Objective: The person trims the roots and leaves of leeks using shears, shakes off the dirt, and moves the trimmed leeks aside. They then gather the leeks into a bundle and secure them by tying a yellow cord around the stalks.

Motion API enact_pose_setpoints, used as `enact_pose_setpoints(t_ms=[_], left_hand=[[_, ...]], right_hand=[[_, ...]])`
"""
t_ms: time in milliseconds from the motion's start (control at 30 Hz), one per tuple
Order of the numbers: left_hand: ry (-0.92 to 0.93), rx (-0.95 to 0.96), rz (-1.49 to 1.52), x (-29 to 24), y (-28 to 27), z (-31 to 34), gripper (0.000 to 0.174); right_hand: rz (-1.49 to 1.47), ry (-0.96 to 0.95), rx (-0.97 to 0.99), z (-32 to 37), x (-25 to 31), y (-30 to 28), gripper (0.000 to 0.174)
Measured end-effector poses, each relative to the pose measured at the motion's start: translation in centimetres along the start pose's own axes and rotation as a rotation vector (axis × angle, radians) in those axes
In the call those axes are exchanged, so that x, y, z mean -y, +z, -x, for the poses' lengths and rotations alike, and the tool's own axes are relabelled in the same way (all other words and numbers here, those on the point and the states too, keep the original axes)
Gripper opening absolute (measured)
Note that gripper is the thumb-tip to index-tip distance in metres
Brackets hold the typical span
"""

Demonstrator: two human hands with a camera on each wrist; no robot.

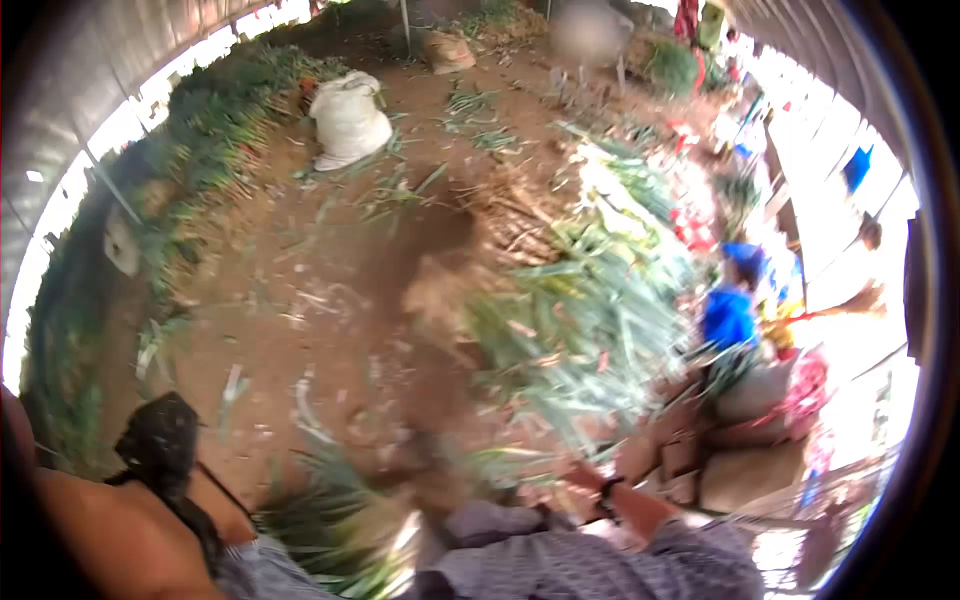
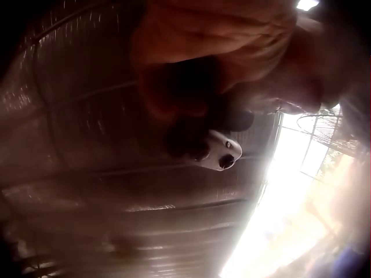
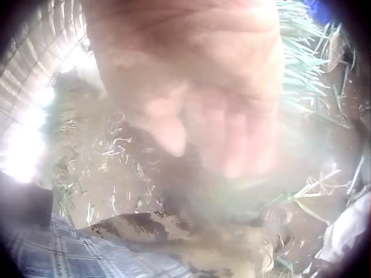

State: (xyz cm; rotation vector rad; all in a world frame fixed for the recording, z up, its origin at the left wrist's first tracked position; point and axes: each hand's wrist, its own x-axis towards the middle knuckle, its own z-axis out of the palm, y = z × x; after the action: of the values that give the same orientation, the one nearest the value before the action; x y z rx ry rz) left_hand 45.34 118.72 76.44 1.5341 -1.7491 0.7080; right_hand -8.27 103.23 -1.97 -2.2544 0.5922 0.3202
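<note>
My left forearm rises at the lower left of the head view, with a black strapped device on it. In the left wrist view my left hand is raised beneath the roof, its fingers in deep shadow. Just below them shows a small white piece with dark round spots; I cannot tell whether the fingers grip it. My right hand hangs over the soil, fingers extended and blurred, nothing held. A bunch of long green-leaved stalks lies by my legs, and a large heap of similar stalks spreads ahead.
A white sack stands on the bare soil farther off. Greenery lines the left wall. Cartons, a blue bundle and pink netting crowd the right side. Patterned cloth covers my lap.
</note>
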Motion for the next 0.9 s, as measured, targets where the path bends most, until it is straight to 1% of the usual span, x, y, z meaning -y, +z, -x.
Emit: enact_pose_setpoints(t_ms=[33, 67, 100, 133, 167, 233, 267, 300, 333, 367, 400, 433, 467, 500, 533, 567, 633, 667, 700, 767, 833, 867, 900], left_hand=[[-0.009, 0.007, 0.008, 1.6, 0.3, 0.2, 0.022], [0.009, 0.013, 0.014, 3.3, 0.7, 0.2, 0.022], [0.029, 0.017, 0.026, 5.2, 1.3, 0.4, 0.021], [0.051, 0.024, 0.037, 6.9, 1.9, 0.6, 0.021], [0.064, 0.033, 0.058, 8.7, 2.6, 0.3, 0.02], [0.074, 0.058, 0.118, 13.1, 3.3, -0.7, 0.019], [0.077, 0.079, 0.159, 15.2, 3.7, -1.4, 0.019], [0.048, 0.105, 0.223, 17.0, 4.6, -1.8, 0.018], [-0.005, 0.131, 0.304, 18.6, 7.1, -2.3, 0.018], [-0.091, 0.153, 0.4, 20.4, 11.5, -1.6, 0.018], [-0.176, 0.082, 0.479, 21.8, 18.9, 0.2, 0.011], [-0.317, 0.359, 0.72, 25.0, 23.5, 3.9, 0.01], [-0.424, 0.58, 0.859, 27.0, 27.8, 8.0, 0.011], [-0.525, 0.808, 0.988, 29.0, 31.0, 11.4, 0.011], [-0.428, 0.901, 0.979, 30.4, 32.7, 12.6, 0.013], [-0.334, 0.997, 0.968, 31.7, 34.5, 14.0, 0.015], [-0.487, 1.111, 0.978, 34.4, 39.8, 20.1, 0.029], [-0.499, 1.181, 0.91, 36.4, 40.7, 22.1, 0.03], [-0.507, 1.253, 0.832, 40.9, 42.8, 23.3, 0.031], [-0.641, 1.215, 0.894, 47.0, 46.1, 30.5, 0.027], [-0.677, 1.14, 0.821, 52.7, 45.6, 33.7, 0.029], [-0.753, 1.145, 0.774, 55.1, 45.4, 33.4, 0.029], [-0.857, 1.162, 0.724, 57.1, 46.1, 32.9, 0.029]], right_hand=[[-0.784, 0.396, -0.164, -0.8, -0.2, -0.3, 0.028], [-0.857, 0.529, -0.128, -0.6, 8.4, -7.9, 0.027], [-0.413, 0.529, -0.104, -2.3, 12.3, -11.5, 0.029], [-0.359, 0.558, -0.12, -4.6, 12.6, -13.4, 0.027], [-0.309, 0.599, -0.109, -5.1, 13.2, -14.5, 0.026], [-0.222, 0.653, -0.067, -7.9, 15.7, -15.3, 0.024], [-0.324, 0.71, -0.01, -9.8, 17.3, -15.5, 0.024], [-0.413, 0.758, 0.025, -11.6, 16.4, -16.1, 0.024], [-0.258, 0.686, 0.155, -13.9, 15.9, -15.8, 0.026], [-0.098, 0.614, 0.282, -17.1, 15.3, -15.7, 0.029], [-0.352, 0.763, 0.15, -19.2, 17.6, -16.8, 0.029], [-0.607, 0.907, 0.021, -20.6, 20.6, -18.7, 0.029], [-0.898, 0.733, -0.02, -22.4, 19.7, -17.5, 0.033], [-1.134, 0.851, -0.043, -23.8, 20.7, -19.0, 0.031], [-0.641, 0.434, -0.012, -25.4, 20.7, -19.3, 0.031], [-0.575, 0.536, -0.013, -26.8, 21.3, -18.6, 0.028], [-0.543, 0.676, 0.022, -29.0, 22.2, -18.7, 0.024], [-0.537, 0.721, 0.042, -30.2, 21.7, -18.7, 0.023], [-0.543, 0.759, 0.074, -32.4, 20.9, -18.9, 0.021], [-0.548, 0.792, 0.137, -35.8, 19.1, -19.5, 0.019], [-0.532, 0.763, 0.165, -41.0, 16.9, -20.5, 0.018], [-0.222, 0.688, 0.146, -45.2, 14.9, -19.7, 0.019], [-0.708, 0.842, 0.215, -51.3, 11.6, -20.9, 0.023]])
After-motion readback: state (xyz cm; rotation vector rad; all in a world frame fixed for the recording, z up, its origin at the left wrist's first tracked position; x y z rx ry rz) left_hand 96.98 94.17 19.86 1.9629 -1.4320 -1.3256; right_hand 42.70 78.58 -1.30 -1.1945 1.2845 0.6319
